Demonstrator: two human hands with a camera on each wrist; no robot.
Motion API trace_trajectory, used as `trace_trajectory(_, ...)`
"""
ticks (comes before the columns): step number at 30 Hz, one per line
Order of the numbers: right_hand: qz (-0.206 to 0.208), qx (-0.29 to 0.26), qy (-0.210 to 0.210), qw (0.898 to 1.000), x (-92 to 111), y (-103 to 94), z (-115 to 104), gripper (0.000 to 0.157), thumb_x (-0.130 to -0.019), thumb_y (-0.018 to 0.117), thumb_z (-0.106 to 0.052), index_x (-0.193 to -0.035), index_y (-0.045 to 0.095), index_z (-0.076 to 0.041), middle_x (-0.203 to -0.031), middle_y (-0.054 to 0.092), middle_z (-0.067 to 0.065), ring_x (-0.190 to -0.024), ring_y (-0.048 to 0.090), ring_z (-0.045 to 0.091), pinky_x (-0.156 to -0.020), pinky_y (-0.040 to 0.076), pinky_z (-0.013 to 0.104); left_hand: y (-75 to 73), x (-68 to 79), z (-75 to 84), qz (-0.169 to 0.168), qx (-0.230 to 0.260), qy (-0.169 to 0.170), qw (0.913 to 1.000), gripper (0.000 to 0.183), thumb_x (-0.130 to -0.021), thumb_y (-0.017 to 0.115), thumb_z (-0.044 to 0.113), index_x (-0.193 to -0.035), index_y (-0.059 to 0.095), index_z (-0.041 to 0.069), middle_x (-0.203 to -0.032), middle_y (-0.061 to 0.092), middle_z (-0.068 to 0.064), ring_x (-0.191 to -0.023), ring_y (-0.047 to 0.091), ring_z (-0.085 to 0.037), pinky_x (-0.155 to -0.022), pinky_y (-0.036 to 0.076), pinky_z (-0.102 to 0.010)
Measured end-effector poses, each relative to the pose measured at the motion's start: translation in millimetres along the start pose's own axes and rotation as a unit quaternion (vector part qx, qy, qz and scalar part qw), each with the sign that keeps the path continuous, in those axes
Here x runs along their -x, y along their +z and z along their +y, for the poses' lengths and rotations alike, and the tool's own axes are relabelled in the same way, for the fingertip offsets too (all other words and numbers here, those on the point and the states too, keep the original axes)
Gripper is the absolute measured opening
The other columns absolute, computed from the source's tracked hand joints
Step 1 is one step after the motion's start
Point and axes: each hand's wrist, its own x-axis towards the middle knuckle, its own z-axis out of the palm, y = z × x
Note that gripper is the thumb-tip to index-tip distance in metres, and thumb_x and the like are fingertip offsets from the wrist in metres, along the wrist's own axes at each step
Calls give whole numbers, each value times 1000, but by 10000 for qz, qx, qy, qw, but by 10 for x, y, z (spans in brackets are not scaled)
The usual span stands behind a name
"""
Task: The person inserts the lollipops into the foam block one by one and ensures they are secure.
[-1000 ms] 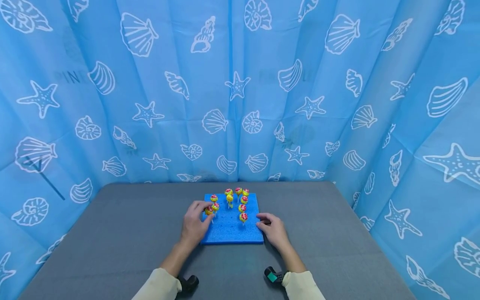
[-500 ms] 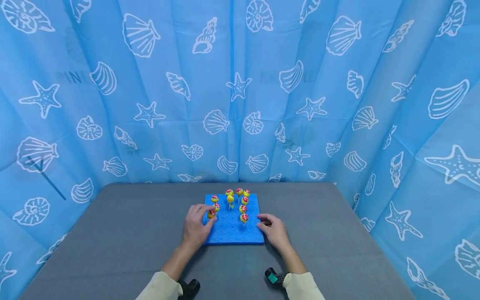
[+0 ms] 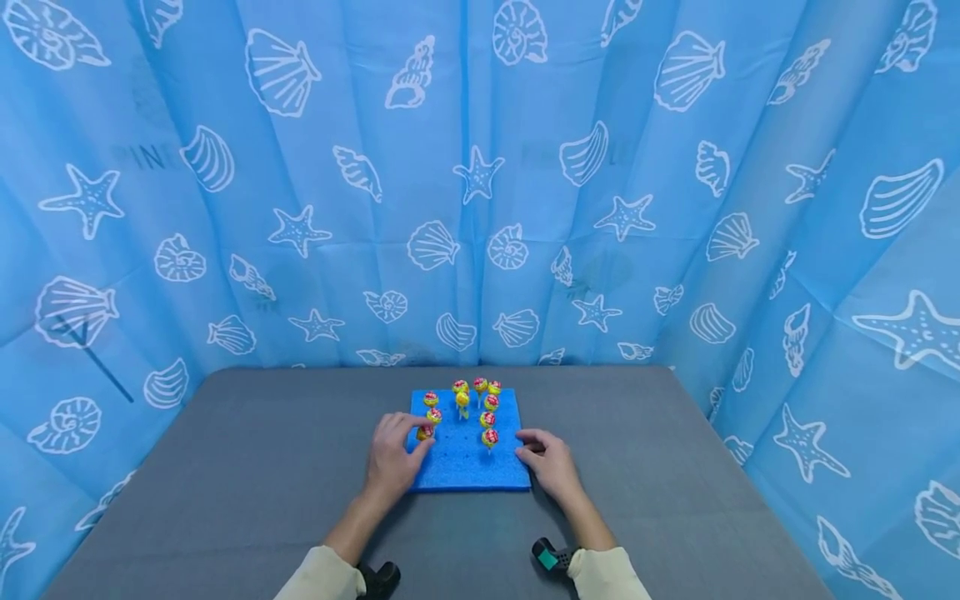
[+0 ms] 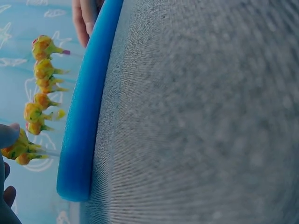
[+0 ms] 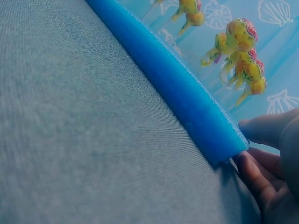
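A blue foam board (image 3: pixel 468 471) lies on the table, with several yellow-and-red wrapped lollipops standing in it on their sticks. My left hand (image 3: pixel 390 454) pinches the head of the nearest lollipop (image 3: pixel 426 432) in the left row, its stick pointing down at the foam. Just behind it stand two more, the closer lollipop (image 3: pixel 434 415) almost at my fingertips. At the board's right edge my right hand (image 3: pixel 552 462) grips the foam; in the right wrist view the thumb (image 5: pixel 264 130) lies along the top edge with fingers lower at the corner.
A right-hand row of lollipops (image 3: pixel 490 437) runs back along the board, with more at its rear, one lollipop (image 3: pixel 462 400) standing slightly inward. The table (image 3: pixel 285 467) is grey. A blue shell-print curtain (image 3: pixel 480 208) hangs behind and at both sides.
My left hand has brought its lollipop slightly toward the front and right, down close to the foam, in line with the left row. The right hand stays at the board's edge.
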Motion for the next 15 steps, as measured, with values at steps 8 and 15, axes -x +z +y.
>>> trace_trajectory(8,-15,-103,30,9999,21,-8,18,24,-91,68,-8,-114,68,-5,-103,66,5,-91,60,20,-82,51,39,-16,34,18,4,179,111,9998,35,-73,86,5,-103,70,12,-105,65,-2,-99,55,-21,-83,47,-45)
trace_trajectory(15,3,-119,-68,9999,16,-3,12,23,-91,68,-7,-113,69,-5,-102,67,5,-90,61,20,-81,51,38,-83,63,25,-7,443,-103,9990,37,-73,85,6,-106,69,13,-112,62,-2,-105,54,-21,-85,47,-46)
